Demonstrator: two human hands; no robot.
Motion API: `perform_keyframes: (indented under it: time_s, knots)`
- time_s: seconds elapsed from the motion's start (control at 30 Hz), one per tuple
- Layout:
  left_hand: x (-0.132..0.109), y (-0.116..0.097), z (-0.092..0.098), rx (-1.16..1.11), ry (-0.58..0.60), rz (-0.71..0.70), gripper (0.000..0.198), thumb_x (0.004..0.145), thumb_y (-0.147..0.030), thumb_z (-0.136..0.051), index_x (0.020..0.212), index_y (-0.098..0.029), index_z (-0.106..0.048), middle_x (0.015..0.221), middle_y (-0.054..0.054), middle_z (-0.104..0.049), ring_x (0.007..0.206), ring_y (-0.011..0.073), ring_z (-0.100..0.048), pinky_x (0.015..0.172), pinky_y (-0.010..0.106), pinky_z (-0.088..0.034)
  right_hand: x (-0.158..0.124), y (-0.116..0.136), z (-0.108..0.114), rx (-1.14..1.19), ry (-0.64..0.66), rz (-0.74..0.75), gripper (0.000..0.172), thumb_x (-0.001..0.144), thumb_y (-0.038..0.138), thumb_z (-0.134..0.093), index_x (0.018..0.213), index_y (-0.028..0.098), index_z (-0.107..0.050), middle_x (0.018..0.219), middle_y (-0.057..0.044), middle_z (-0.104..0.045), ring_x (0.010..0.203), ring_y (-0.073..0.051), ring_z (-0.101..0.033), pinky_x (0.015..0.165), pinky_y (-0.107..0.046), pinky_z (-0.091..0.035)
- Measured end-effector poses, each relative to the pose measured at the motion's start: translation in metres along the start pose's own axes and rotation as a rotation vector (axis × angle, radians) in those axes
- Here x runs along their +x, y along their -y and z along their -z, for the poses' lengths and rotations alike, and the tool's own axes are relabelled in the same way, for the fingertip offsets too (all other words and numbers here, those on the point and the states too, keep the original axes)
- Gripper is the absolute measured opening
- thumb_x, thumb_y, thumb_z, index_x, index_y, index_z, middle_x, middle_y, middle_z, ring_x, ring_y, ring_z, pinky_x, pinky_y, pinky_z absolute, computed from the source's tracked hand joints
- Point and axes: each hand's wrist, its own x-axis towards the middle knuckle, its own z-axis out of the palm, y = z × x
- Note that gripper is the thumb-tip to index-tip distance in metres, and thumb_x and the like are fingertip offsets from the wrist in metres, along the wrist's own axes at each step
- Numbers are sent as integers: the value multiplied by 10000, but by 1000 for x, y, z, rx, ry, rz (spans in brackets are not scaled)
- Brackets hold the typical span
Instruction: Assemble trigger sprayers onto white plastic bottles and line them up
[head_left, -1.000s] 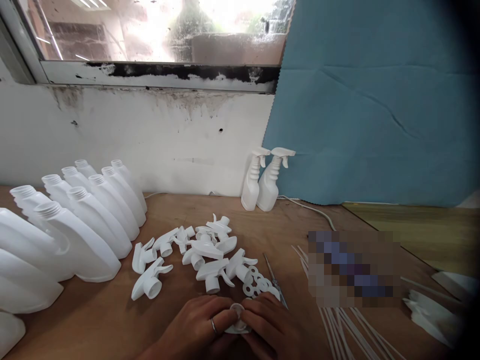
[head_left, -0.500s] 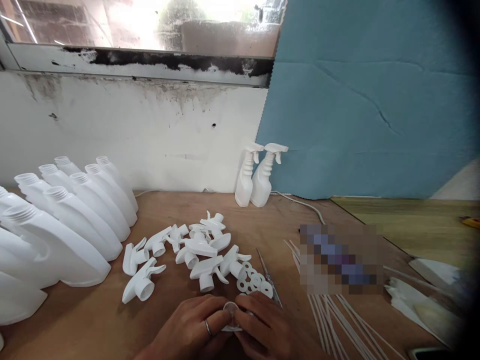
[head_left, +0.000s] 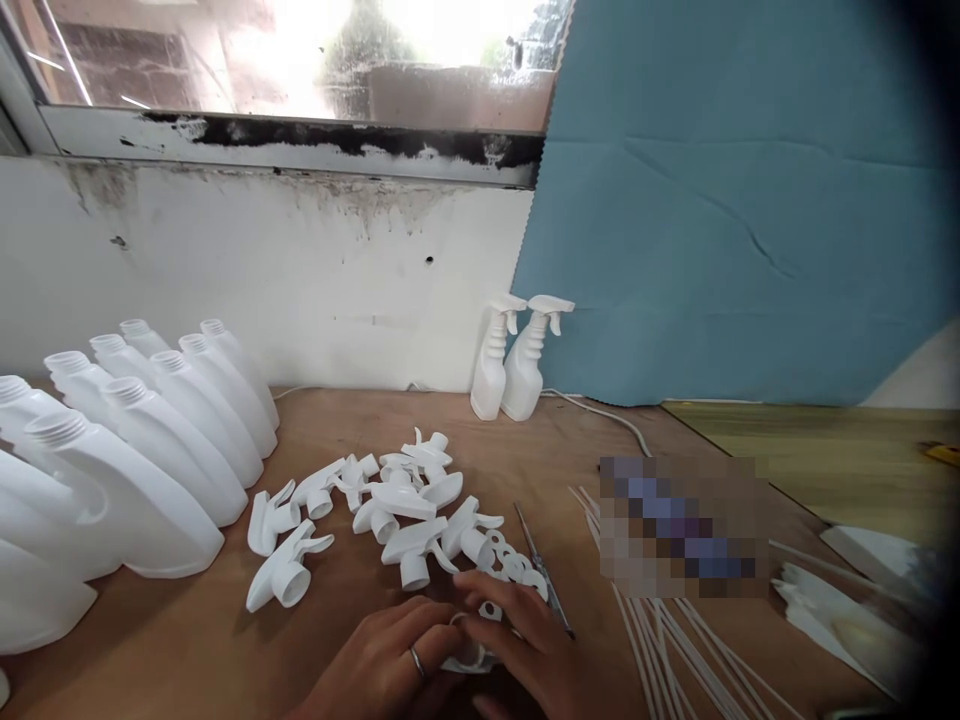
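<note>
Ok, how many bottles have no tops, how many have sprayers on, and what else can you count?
open bottles with necks showing: 8 (more are cut off at the left edge)
bottles with sprayers: 2
metal tool: 1
white piece between the left hand and right hand: 1
Total: 12
The loose sprayer heads are too heaped to count.

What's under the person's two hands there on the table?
A white plastic sprayer part shows between the left hand and right hand, resting on the wooden table. Most of it is covered by fingers.
</note>
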Motion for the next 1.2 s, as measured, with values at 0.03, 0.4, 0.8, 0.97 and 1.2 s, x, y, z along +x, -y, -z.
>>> perform_keyframes:
  time_s: [0.03, 0.4, 0.8, 0.97, 1.2]
  knots:
    - [0, 0, -1, 0, 2, -1, 110, 933, -162, -510, 1043, -152, -502, 976, 90, -675, 834, 157, -659, 727, 221, -552, -1, -3, 9, 26, 6, -22, 475, 848, 165, -564, 1312, 230, -486, 1364, -97, -549, 1174, -238, -573, 952, -340, -508]
    - [-1, -1, -1, 80, -10, -15, 169, 887, -111, -523, 1050, -152, -511, 870, 71, -668, 741, 151, -654, 649, 208, -542, -52, -111, 70, -275, 172, -896, 166, 844, 381, -543, 769, 232, -551, 580, -11, -646, 547, -244, -632, 513, -303, -366]
    - [-3, -2, 1, 38, -18, 40, 224, 871, -100, -523, 1081, -175, -493, 937, 69, -676, 785, 142, -646, 692, 205, -541, -45, -111, 54, -86, 36, -841, 189, 730, 270, -459, 878, 224, -567, 583, 9, -597, 516, -215, -583, 532, -304, -425]
    - [-1, -4, 3, -15, -40, 109, 343, 852, -112, -533, 1174, -189, -443, 910, 44, -672, 743, 146, -635, 671, 216, -534, -32, -98, 75, -20, -213, -850, 301, 786, 363, -484, 982, 203, -648, 686, -54, -676, 578, -230, -622, 567, -335, -462]
    - [-1, -6, 2, -45, -34, 139, 403, 832, -92, -544, 1206, -197, -435, 936, 36, -670, 765, 139, -644, 686, 204, -532, -27, -84, 102, 819, -732, -845, 429, 709, 391, -784, 1101, 239, -698, 968, -114, -669, 874, -269, -656, 769, -357, -540]
